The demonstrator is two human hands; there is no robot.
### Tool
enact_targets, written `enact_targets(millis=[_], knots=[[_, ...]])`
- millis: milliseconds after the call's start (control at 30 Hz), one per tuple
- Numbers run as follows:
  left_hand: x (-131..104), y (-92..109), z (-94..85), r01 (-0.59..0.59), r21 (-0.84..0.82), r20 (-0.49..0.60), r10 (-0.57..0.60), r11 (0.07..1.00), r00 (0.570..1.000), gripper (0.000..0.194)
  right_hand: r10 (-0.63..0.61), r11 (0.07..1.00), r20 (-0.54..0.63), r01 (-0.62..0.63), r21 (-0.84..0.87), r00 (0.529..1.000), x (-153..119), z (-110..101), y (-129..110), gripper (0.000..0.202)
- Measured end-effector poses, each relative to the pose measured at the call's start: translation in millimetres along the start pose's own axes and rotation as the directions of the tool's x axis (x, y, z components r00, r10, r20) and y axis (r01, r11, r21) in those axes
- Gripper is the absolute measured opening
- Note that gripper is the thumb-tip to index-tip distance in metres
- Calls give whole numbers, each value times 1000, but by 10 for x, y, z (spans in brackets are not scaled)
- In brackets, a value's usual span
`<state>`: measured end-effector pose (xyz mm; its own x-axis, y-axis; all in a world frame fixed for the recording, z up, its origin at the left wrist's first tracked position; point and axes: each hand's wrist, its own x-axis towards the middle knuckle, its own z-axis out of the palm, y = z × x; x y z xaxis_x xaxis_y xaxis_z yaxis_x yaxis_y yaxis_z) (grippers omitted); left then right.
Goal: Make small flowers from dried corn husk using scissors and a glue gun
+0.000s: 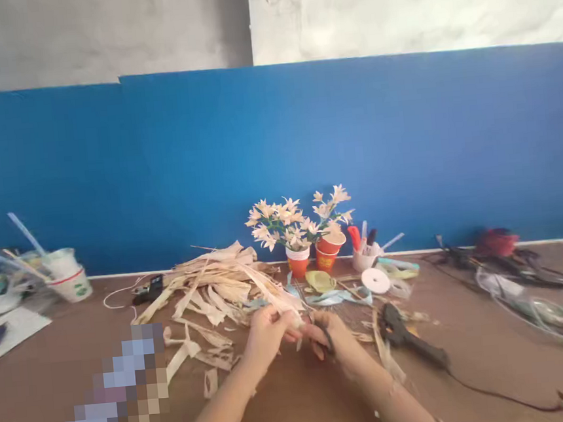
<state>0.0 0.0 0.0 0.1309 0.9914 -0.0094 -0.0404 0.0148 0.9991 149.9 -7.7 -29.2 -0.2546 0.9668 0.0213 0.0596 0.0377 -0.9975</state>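
Note:
My left hand [267, 336] is closed on a long pale strip of dried husk [275, 292], which slants up and away toward the pile. My right hand [340, 337] has its fingers through the dark handles of a pair of scissors [329, 340]. Their blades point away from me, close beside the strip. Whether the blades touch it I cannot tell. Both hands are close together above the brown table [288, 401]. A heap of dried husks [214, 286] lies beyond my left hand, with cut scraps [220, 359] scattered nearer to me.
Pale flowers [287, 220] stand in orange paper cups [298, 262] near the blue wall [275, 133]. A black glue gun [413, 338] with a cord lies to the right, a white tape roll [376, 281] behind it. Far left is a white cup [74, 285] with straws. A blurred patch covers something left.

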Motion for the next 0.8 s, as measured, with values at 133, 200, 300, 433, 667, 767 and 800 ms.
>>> enact_targets(millis=[133, 200, 300, 433, 667, 767, 800], knots=[[-22, -59, 23, 2, -22, -51, -3, 1000, 999, 14, 14, 1000, -70, -13, 15, 997, -9, 34, -70, 35], [4, -83, -1, -16, -49, -113, 10, 999, 994, 15, 34, 999, -142, -32, 18, 989, -18, 7, -109, 34], [67, -100, -78, -56, -109, -241, 28, 992, 970, 20, 45, 999, -224, -42, 18, 974, -35, -66, -162, 32], [119, -92, -160, -80, -210, -308, 12, 975, 951, 28, 50, 999, -38, -51, -18, 998, -64, -79, -187, 32], [113, -80, -137, -85, -293, -302, -8, 952, 953, 29, 62, 998, 321, -50, -45, 945, -124, 41, -140, 39], [110, -98, -127, -64, -278, -272, -15, 959, 962, 30, 37, 999, 309, -30, -28, 950, -123, 39, -127, 39], [108, -107, -126, -62, -275, -265, -13, 960, 964, 30, 31, 999, 296, -26, -21, 955, -119, 37, -125, 39]])
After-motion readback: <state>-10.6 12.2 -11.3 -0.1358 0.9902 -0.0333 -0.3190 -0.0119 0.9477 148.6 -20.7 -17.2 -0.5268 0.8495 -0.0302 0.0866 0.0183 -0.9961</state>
